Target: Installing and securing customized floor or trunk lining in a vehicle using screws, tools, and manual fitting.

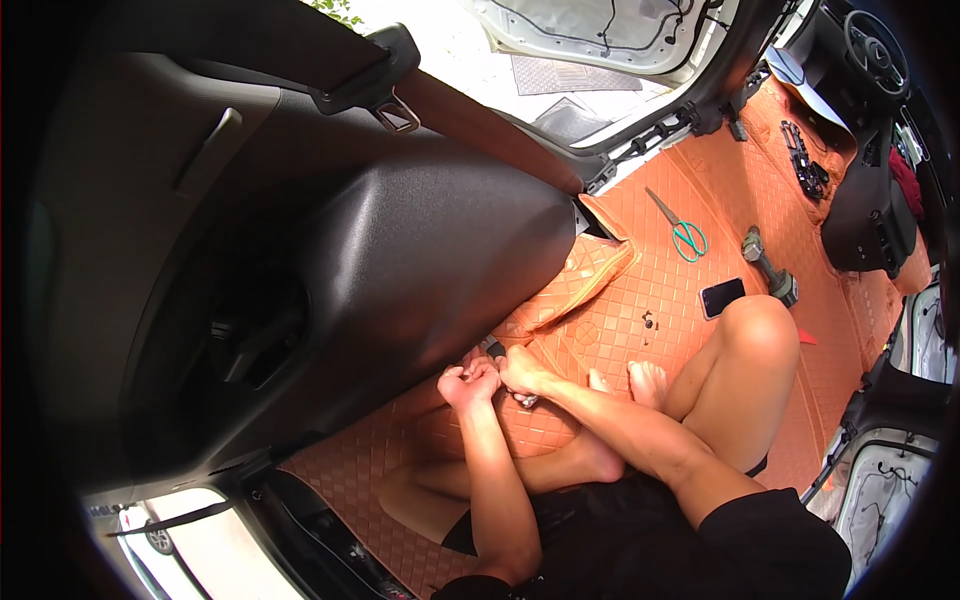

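I sit on an orange quilted floor mat [610,300] in a vehicle, beside a large black side trim panel [440,240]. My right hand [520,372] is closed round a small tool [493,346]; a dark end shows above the fist and a silvery end below it, but its kind is unclear. Just left of it, my left hand [468,386] has its fingers curled in at the panel's lower edge. Whatever those fingers grip is hidden. Next to both hands, a flap of the mat [580,285] lies folded up against the panel.
Scissors with teal handles [690,241], a cordless drill [768,266], a phone [722,298] and several small dark clips [649,324] lie to the right. A seat belt [480,130] slants above the panel. Far right are a black console [868,225] and a steering wheel [876,55].
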A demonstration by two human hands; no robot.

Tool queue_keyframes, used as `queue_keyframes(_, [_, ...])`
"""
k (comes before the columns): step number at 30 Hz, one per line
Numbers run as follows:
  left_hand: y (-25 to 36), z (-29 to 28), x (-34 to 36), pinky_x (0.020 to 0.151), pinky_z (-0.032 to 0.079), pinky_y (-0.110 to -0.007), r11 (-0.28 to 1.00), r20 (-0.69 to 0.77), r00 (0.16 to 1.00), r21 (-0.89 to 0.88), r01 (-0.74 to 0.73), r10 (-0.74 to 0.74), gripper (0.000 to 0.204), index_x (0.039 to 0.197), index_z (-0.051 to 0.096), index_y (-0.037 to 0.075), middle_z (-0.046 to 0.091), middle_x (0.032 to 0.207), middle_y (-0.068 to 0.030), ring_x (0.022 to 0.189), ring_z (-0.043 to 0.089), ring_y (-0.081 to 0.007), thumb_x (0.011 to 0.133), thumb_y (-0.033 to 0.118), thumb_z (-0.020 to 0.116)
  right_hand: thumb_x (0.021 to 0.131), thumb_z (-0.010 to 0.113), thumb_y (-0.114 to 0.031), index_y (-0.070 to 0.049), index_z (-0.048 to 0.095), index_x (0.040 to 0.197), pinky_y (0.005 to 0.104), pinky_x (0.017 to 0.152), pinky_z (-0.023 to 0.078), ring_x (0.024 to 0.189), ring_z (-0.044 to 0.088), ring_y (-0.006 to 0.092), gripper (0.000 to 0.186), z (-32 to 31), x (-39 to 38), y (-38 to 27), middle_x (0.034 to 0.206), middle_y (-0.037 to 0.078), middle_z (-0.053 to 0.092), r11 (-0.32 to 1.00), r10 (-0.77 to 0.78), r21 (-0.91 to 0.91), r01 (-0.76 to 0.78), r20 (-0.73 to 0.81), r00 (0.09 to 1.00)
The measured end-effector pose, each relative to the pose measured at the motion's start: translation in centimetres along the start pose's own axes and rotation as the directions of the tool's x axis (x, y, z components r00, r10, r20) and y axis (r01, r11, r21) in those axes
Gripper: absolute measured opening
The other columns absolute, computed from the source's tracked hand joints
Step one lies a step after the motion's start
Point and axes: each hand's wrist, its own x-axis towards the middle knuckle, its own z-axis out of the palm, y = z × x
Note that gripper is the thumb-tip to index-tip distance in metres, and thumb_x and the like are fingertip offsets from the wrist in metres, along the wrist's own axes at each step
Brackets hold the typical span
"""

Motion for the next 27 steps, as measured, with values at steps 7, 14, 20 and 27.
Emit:
queue_keyframes(7, [1.6, -1.8, -1.0, 0.048, 0.039, -0.022, 0.954, 0.047, 0.980, 0.225, -0.198, 0.192, 0.036, 0.109, 0.056, -0.001, 0.061, 0.117, -0.0161, 0.063, 0.048, -0.0150, 0.075, 0.001, 0.048, 0.104, 0.045, -0.024, 0.006, 0.055, 0.065, 0.0381, 0.039, 0.046, 0.038, 0.056, 0.0219, 0.050, -0.8, 0.6, 1.0, 0.050, 0.013, 0.055, 0.994, -0.069, -0.083, 0.075, 0.070, 0.995])
queue_keyframes(14, [7.2, -4.0, -7.5, 0.098, 0.040, -0.053, -0.967, 0.915, 0.331, 0.253, -0.025, 0.231, 0.030, 0.110, 0.066, 0.008, 0.064, 0.116, -0.0119, 0.113, 0.056, -0.0292, 0.095, 0.032, 0.054, 0.104, 0.043, -0.029, 0.002, 0.050, 0.063, 0.0386, 0.038, 0.045, 0.035, 0.052, 0.0211, 0.052, -1.0, 0.5, 0.6, 0.048, 0.010, 0.053, 0.994, -0.058, -0.082, 0.069, 0.133, 0.989])
queue_keyframes(20, [10.2, -4.5, -5.5, 0.095, 0.041, -0.052, -0.968, 0.766, 0.608, 0.075, 0.240, 0.210, 0.046, 0.114, 0.065, 0.012, 0.067, 0.114, -0.0064, 0.115, 0.056, -0.0246, 0.099, 0.050, 0.046, 0.103, 0.046, -0.028, 0.001, 0.049, 0.069, 0.0357, 0.032, 0.041, 0.036, 0.052, 0.0183, 0.045, -0.9, 0.0, -0.2, 0.054, 0.008, 0.053, 0.989, -0.005, -0.146, 0.015, 0.069, 0.998])
queue_keyframes(27, [11.9, -5.7, -8.5, 0.103, 0.035, -0.054, -0.938, 0.854, 0.450, 0.116, 0.327, 0.262, 0.064, 0.121, 0.065, 0.010, 0.067, 0.119, -0.0088, 0.120, 0.055, -0.0250, 0.093, 0.064, 0.045, 0.101, 0.044, -0.025, 0.016, 0.063, 0.093, 0.0432, 0.066, 0.057, 0.067, 0.071, 0.0354, 0.045, 0.7, 0.1, -0.7, 0.070, 0.027, 0.067, 0.774, -0.263, -0.615, 0.154, -0.092, 0.960])
